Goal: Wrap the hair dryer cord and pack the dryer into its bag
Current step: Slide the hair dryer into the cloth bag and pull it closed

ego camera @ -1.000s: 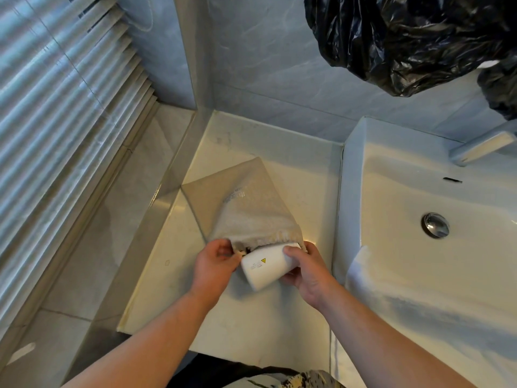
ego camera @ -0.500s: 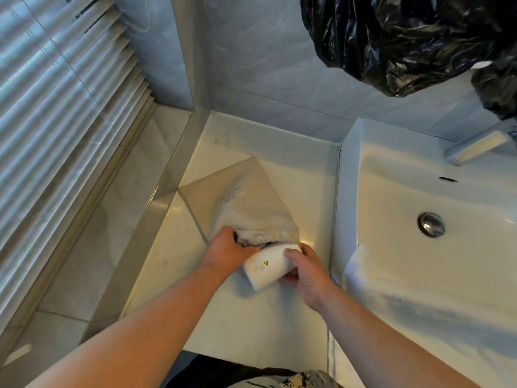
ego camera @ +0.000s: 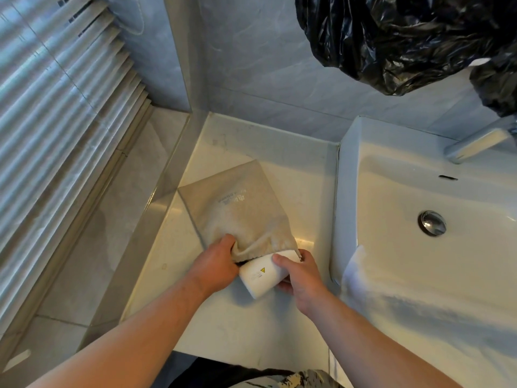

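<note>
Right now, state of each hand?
Left hand: closed, gripping the bag at its opening.
Right hand: closed on the white dryer, which sticks out of the bag.

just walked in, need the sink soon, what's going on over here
A person is packing a white hair dryer into a beige cloth bag on the counter beside the sink. The left hand grips the bag's mouth; the right hand holds the dryer, whose end protrudes from the bag.
</note>
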Demonstrator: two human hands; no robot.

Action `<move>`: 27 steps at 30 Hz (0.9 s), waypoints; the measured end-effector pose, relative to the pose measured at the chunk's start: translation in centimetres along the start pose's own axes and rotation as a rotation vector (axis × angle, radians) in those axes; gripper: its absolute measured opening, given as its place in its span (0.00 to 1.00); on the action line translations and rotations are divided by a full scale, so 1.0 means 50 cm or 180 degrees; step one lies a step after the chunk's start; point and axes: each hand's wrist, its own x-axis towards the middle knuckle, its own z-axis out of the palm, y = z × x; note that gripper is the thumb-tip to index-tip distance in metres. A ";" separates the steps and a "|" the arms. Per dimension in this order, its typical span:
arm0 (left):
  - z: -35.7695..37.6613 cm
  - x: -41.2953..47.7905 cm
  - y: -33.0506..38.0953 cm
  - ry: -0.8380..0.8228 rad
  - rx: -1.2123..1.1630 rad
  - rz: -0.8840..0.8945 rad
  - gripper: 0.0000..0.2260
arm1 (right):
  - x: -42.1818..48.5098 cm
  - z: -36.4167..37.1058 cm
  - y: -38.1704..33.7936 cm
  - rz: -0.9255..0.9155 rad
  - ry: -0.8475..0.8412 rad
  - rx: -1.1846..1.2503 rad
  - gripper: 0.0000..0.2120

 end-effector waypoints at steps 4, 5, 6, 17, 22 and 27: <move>0.022 -0.036 -0.045 -0.0001 0.0004 0.0165 0.13 | 0.015 0.002 -0.022 0.0077 0.0160 0.0547 0.19; 0.028 -0.047 -0.057 0.0131 -0.0105 0.0090 0.09 | 0.022 -0.001 -0.033 0.0083 0.0176 0.0637 0.19; 0.034 -0.056 -0.065 0.0240 -0.0236 0.0012 0.08 | 0.027 -0.004 -0.042 0.0087 0.0168 0.0691 0.19; 0.027 0.000 0.007 0.0288 -0.1886 -0.0109 0.30 | 0.013 -0.007 -0.045 -0.0714 0.0552 -0.1724 0.27; 0.024 0.012 0.010 -0.0227 -0.1515 0.0059 0.43 | 0.007 -0.014 -0.029 -0.0808 0.0414 -0.1897 0.22; 0.035 0.013 0.015 0.0196 -0.1456 -0.0317 0.16 | 0.012 -0.021 -0.034 -0.0895 0.0933 -0.2229 0.16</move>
